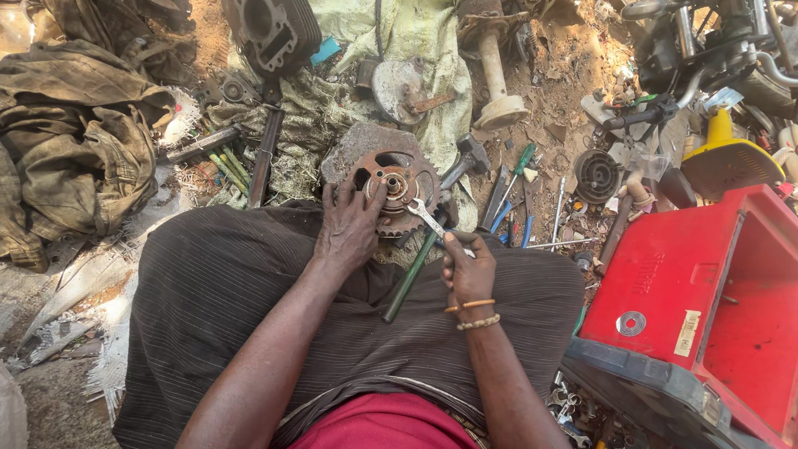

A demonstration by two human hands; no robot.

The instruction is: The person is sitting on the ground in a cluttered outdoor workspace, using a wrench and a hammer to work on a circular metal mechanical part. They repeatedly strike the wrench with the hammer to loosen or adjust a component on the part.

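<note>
Bare forearms, beaded bracelets (475, 314) on the right wrist, dark striped wrap (249, 291), perhaps a red shirt (384, 424).
</note>
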